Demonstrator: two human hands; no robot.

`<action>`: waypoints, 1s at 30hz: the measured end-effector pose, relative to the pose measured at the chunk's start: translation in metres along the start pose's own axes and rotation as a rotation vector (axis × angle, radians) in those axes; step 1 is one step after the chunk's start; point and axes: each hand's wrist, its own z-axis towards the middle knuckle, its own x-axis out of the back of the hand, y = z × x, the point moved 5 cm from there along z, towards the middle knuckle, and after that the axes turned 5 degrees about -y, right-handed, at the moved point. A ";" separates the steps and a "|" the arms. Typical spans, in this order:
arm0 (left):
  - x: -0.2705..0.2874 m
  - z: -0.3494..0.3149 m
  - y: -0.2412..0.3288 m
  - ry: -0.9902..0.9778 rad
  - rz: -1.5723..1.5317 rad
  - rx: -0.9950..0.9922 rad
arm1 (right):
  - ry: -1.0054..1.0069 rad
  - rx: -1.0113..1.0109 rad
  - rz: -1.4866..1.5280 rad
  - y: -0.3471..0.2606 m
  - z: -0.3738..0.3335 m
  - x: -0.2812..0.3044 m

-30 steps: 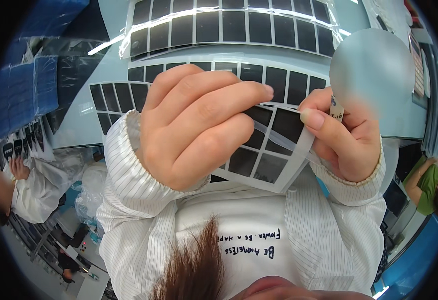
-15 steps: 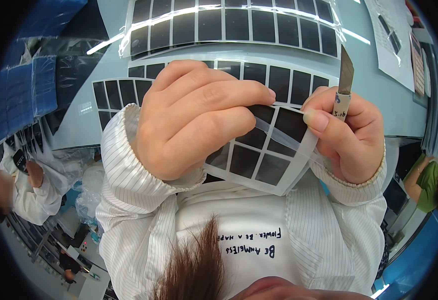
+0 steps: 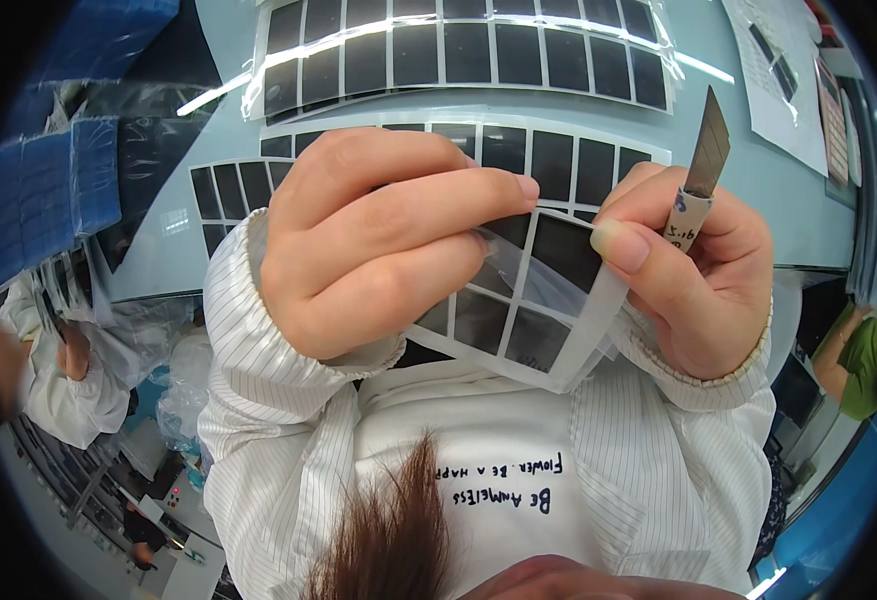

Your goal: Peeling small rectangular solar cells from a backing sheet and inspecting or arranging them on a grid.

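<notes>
Pinches a dark-paned sheet (image 3: 533, 335) by its far right corner, with a knife (image 3: 708, 150) in the same right hand (image 3: 708, 275), and covers its left side with a left hand (image 3: 368, 245) of unclear grip.

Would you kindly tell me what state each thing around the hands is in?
Knife: blade bared, tip pointing away from the person
Held sheet: held up before the shirt
Right hand: closed around the knife, thumb at the held sheet
Left hand: fingers bent, grip unclear
Clear film: slanting across the held sheet
Far sheet: glossy, reflecting light
</notes>
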 end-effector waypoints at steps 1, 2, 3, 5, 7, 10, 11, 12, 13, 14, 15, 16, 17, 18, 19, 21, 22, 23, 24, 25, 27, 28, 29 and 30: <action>0.000 0.000 0.000 -0.006 0.001 0.009 | -0.007 0.007 -0.009 0.000 0.000 0.000; -0.001 0.000 -0.001 -0.011 0.002 0.018 | -0.014 0.014 -0.019 0.001 -0.001 -0.001; 0.000 0.001 0.001 -0.013 0.003 0.016 | -0.014 0.017 -0.018 0.001 -0.001 0.000; 0.002 0.001 0.002 -0.026 0.007 0.051 | -0.048 0.065 -0.113 0.000 -0.002 0.000; 0.004 0.002 0.002 -0.037 0.008 0.061 | -0.061 0.072 -0.080 0.001 -0.003 -0.001; 0.006 0.003 0.003 -0.032 0.017 0.067 | -0.097 -0.034 0.083 0.005 -0.003 -0.002; 0.007 0.003 0.004 -0.016 0.023 0.061 | -0.120 -0.148 0.212 0.010 -0.004 -0.004; 0.006 0.003 0.005 -0.017 0.025 0.059 | -0.120 -0.145 0.212 0.011 -0.003 -0.003; 0.006 0.003 0.007 0.006 0.038 0.059 | -0.155 -0.246 0.355 0.018 -0.002 -0.005; 0.007 0.003 0.008 0.029 0.051 0.060 | -0.191 -0.348 0.497 0.023 -0.003 -0.007; 0.007 0.002 0.008 0.028 0.051 0.057 | -0.175 -0.432 0.555 0.023 -0.004 -0.009; 0.007 0.002 0.009 0.036 0.065 0.059 | -0.173 -0.430 0.555 0.025 -0.003 -0.008; 0.007 0.002 0.009 0.043 0.080 0.062 | -0.247 -0.461 0.597 0.029 -0.003 -0.010; 0.007 0.002 0.006 0.043 0.081 0.062 | -0.323 -0.493 0.639 0.032 -0.003 -0.013; 0.007 0.002 0.004 0.067 0.100 0.000 | -0.324 -0.493 0.639 0.034 -0.003 -0.014; 0.009 0.002 0.006 0.092 0.121 -0.061 | -0.315 -0.532 0.638 0.039 -0.003 -0.016; 0.009 0.002 0.007 0.084 0.117 -0.052 | -0.317 -0.532 0.636 0.038 -0.004 -0.016; 0.009 0.003 0.007 0.076 0.113 -0.043 | -0.320 -0.533 0.616 0.037 -0.004 -0.016; 0.010 0.003 0.007 0.075 0.113 -0.041 | -0.322 -0.536 0.598 0.037 -0.004 -0.016; 0.010 0.003 0.006 0.068 0.108 -0.044 | -0.324 -0.537 0.597 0.037 -0.004 -0.016; 0.010 0.003 0.008 0.062 0.103 -0.048 | -0.294 -0.536 0.631 0.037 -0.004 -0.016; 0.010 0.004 0.009 0.044 0.086 0.001 | -0.294 -0.536 0.630 0.038 -0.004 -0.016; 0.009 0.004 0.008 0.027 0.069 0.049 | -0.288 -0.523 0.632 0.039 -0.003 -0.015; 0.009 0.004 0.008 0.027 0.073 0.051 | -0.287 -0.509 0.634 0.039 -0.003 -0.015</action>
